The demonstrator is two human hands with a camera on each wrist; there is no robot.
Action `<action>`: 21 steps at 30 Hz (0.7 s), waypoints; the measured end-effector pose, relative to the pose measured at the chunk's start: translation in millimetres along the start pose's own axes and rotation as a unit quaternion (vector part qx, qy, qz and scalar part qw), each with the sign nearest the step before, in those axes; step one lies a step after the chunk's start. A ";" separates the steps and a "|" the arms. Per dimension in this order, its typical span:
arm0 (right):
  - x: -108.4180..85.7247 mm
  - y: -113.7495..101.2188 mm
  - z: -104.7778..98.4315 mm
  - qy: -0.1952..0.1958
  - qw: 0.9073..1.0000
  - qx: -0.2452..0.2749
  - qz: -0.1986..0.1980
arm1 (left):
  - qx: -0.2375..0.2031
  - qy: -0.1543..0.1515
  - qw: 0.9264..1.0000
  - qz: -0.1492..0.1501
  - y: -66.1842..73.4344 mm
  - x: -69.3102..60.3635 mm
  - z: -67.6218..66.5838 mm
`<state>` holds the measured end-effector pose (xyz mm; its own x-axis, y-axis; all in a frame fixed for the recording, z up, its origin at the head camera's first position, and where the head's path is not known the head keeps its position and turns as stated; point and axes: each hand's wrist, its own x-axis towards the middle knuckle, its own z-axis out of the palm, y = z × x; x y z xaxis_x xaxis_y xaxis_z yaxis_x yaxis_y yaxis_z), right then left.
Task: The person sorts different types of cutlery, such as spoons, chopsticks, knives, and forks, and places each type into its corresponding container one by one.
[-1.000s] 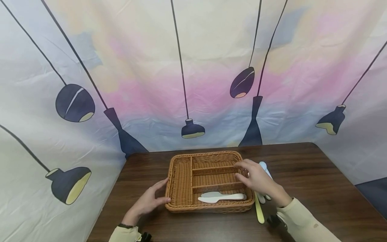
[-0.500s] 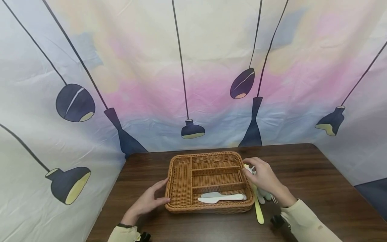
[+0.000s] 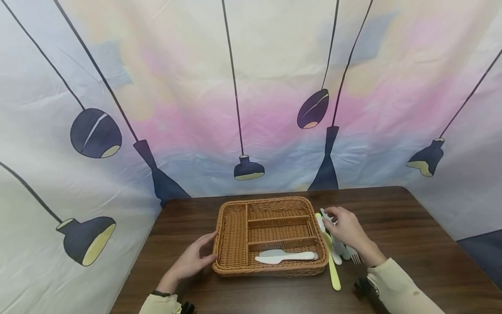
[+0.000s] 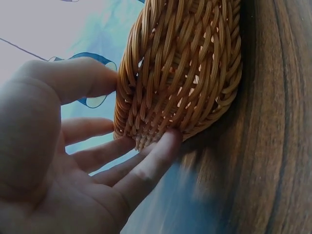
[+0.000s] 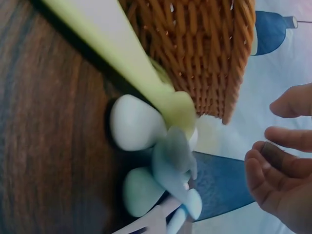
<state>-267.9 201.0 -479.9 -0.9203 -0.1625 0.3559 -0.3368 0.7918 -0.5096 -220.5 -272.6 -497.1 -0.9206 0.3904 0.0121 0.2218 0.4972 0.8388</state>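
Observation:
A brown wicker cutlery basket with divided compartments sits on the table. Two knives lie in its front right compartment, a white one in front of a greyish one. Against the basket's left side rests my left hand; in the left wrist view its thumb and extended fingers touch the weave. My right hand hovers over loose cutlery right of the basket, its fingers loosely bent and holding nothing. That pile includes a yellow-handled piece, a fork and several pale handles, partly hidden beneath the hand.
The dark wooden table extends right of the cutlery and in front of the basket. A cloth backdrop printed with hanging lamps stands behind the table and along its left side.
My right hand has moved right, from over the basket's right compartments to above the loose cutlery, uncovering more of the pile. My left hand stays at the basket's left side.

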 end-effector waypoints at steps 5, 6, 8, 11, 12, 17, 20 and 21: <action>3.5 9.2 5.4 -0.019 0.999 -0.022 0.024 | -0.003 0.009 1.000 -0.002 1.9 -0.3 0.5; 4.2 10.6 6.3 -0.020 0.999 -0.028 0.028 | -0.006 0.011 1.000 -0.003 2.1 -0.3 0.8; 5.0 13.3 7.8 -0.023 0.999 -0.037 0.031 | -0.012 0.014 1.000 -0.004 1.6 0.0 1.4; 5.9 16.3 9.0 -0.030 0.998 -0.046 0.043 | -0.022 0.020 1.000 -0.007 1.1 0.2 2.4; 6.1 17.0 9.3 -0.033 0.997 -0.049 0.047 | -0.023 0.022 0.999 -0.007 0.9 0.3 2.7; 6.2 22.2 13.4 -0.048 0.995 -0.051 0.070 | -0.027 0.022 0.999 -0.014 1.0 0.7 3.2; 5.6 24.8 15.6 -0.049 0.995 -0.050 0.074 | -0.025 0.018 0.999 -0.015 0.5 1.0 3.4; 5.4 25.5 16.2 -0.049 0.995 -0.050 0.074 | -0.026 0.017 0.999 -0.014 0.2 1.1 3.3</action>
<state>-284.7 210.8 -503.7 -0.9750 -0.0925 0.2019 -0.1792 0.8648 -0.4691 -220.5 -269.5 -498.7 -0.9369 0.3496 0.0057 0.1795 0.4668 0.8660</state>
